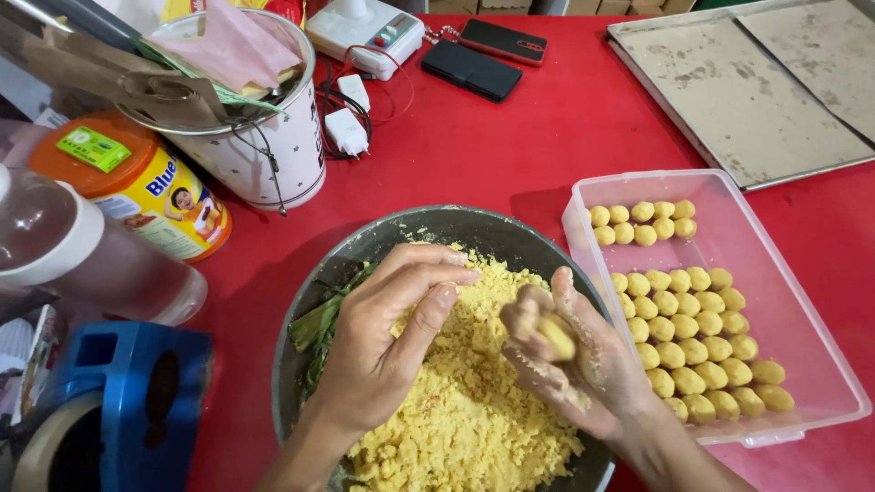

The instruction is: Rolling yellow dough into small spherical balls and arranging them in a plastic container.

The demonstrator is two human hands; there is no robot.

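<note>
A dark metal bowl (474, 226) on the red table holds crumbly yellow dough (474, 410) and green leaves (319, 328) at its left side. My left hand (387, 337) hovers over the dough with fingers pinched together, holding nothing I can make out. My right hand (570, 360) is cupped, palm up, around a small lump of yellow dough (556, 335). To the right, a clear plastic container (802, 301) holds several rows of small yellow dough balls (697, 342).
A metal baking tray (729, 91) lies at the back right. Two phones (483, 56), a white kitchen scale (365, 32) and chargers (346, 128) sit at the back. At the left stand a white pot (283, 155), an orange-lidded tin (137, 187), a plastic bottle (82, 255) and a blue tape dispenser (128, 401).
</note>
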